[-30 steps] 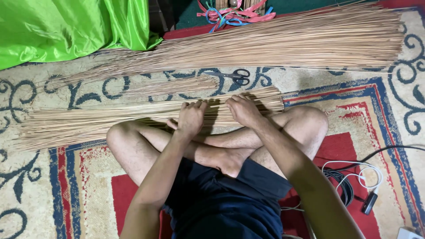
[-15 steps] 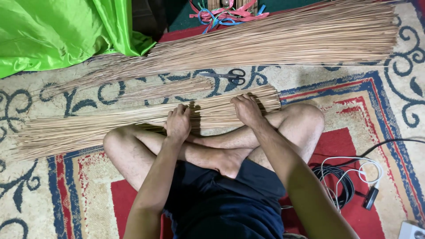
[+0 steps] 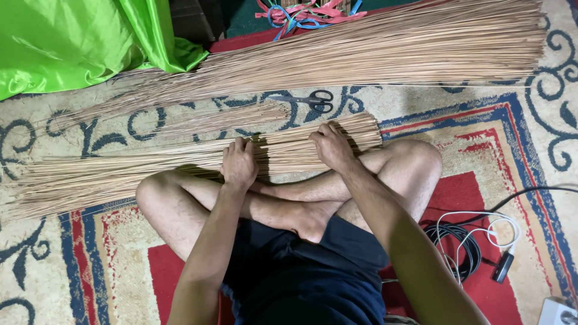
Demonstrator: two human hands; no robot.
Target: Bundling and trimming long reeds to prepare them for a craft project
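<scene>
Home floor used as craft spot: patterned carpet (image 3: 512, 126) spread underfoot, green satin cloth (image 3: 72, 42) heaped at far-left corner, long stick bundles (image 3: 373, 48) laid across, scissors (image 3: 310, 100) and cables (image 3: 463, 241) left about.

Left hand (image 3: 239, 164) palm-down, fingers curled; right hand (image 3: 332, 146) likewise (arms stretched forward)

Scissors (image 3: 313, 100) lie on the patterned carpet (image 3: 481, 120) near green cloth (image 3: 72, 42), coloured ribbons (image 3: 307, 13) and cables (image 3: 469, 241).
</scene>
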